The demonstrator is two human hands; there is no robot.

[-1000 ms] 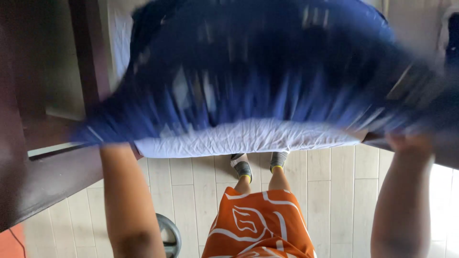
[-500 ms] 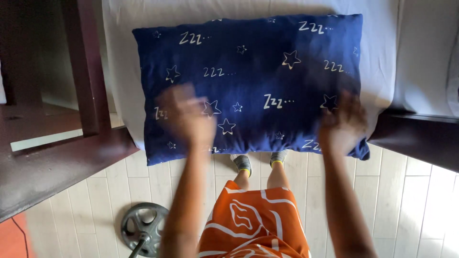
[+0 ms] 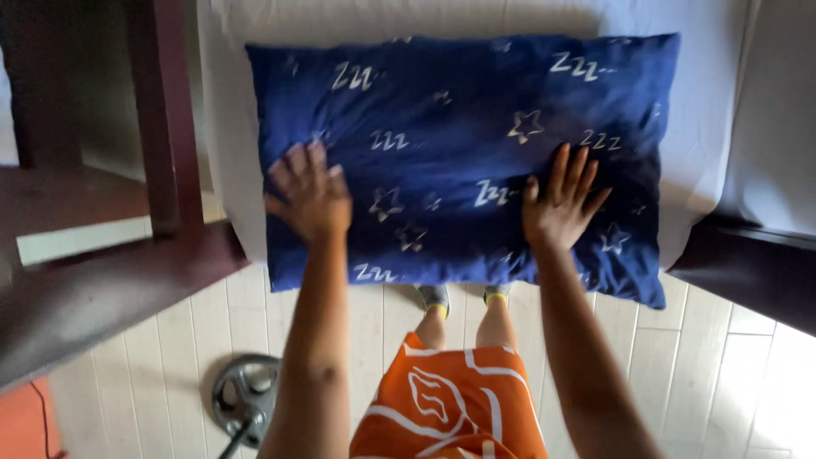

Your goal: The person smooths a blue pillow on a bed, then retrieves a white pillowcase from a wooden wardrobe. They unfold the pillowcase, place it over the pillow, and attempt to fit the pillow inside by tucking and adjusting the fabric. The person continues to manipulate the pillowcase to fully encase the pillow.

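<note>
pillow (image 3: 459, 153) on bed (image 3: 229, 127), hands on pillow

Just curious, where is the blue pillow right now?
The blue pillow lies mid-frame on the white mattress, under the left hand and right hand.

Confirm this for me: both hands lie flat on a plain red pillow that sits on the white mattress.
Not quite. The head view shows the pillow is dark blue with white stars, not plain red. The left hand and right hand do lie flat on it, on the white mattress.

No packages, labels, signs or screens anywhere in view.
</note>
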